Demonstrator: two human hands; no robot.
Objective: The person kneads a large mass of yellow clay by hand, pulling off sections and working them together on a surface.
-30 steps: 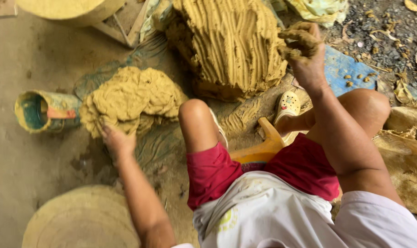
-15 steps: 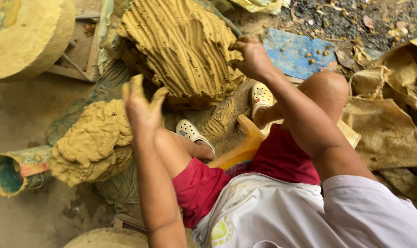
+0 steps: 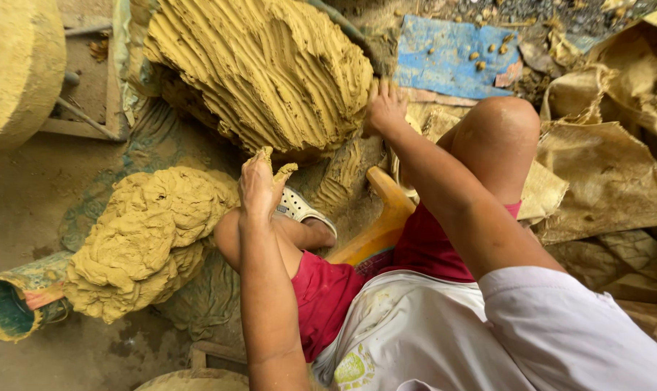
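Head view: the left hand (image 3: 260, 185) is raised, fingers loosely open, a bit of clay stuck to them, just near the big grooved clay mound (image 3: 270, 69). The right hand (image 3: 386, 108) presses open fingers against the mound's right side. A smaller clay heap (image 3: 144, 235) lies left, beside a rolled mat (image 3: 14, 308).

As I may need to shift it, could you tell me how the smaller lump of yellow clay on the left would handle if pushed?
The smaller clay lump looks soft: its folded surface suggests it would dent rather than slide. It is probably heavy for its size, being a dense wet-looking mass. It sits slumped on the ground sheet, so rolling seems unlikely.
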